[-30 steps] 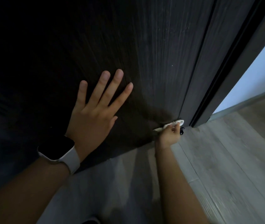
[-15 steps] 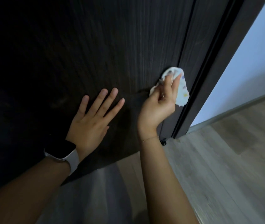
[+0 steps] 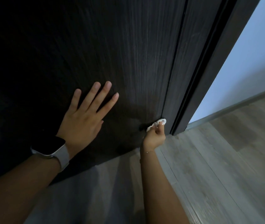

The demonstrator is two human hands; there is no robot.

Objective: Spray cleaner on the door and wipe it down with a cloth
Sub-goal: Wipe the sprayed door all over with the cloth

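A dark wood-grain door (image 3: 112,46) fills most of the head view. My left hand (image 3: 86,117) lies flat on its lower part, fingers straight and spread, with a watch on the wrist. My right hand (image 3: 155,135) grips a small white cloth (image 3: 158,123) and holds it against the door near its bottom right corner, beside the door's edge. Most of the cloth is hidden behind my fingers. No spray bottle is in view.
The dark door frame (image 3: 209,70) runs down the right of the door. A pale wall (image 3: 249,62) with a skirting board (image 3: 233,109) lies beyond it. Grey wood-look flooring (image 3: 217,167) spreads below and to the right.
My right hand has swept the cloth from mid-height down the door's right edge to near the floor. My left hand stays flat on the door.
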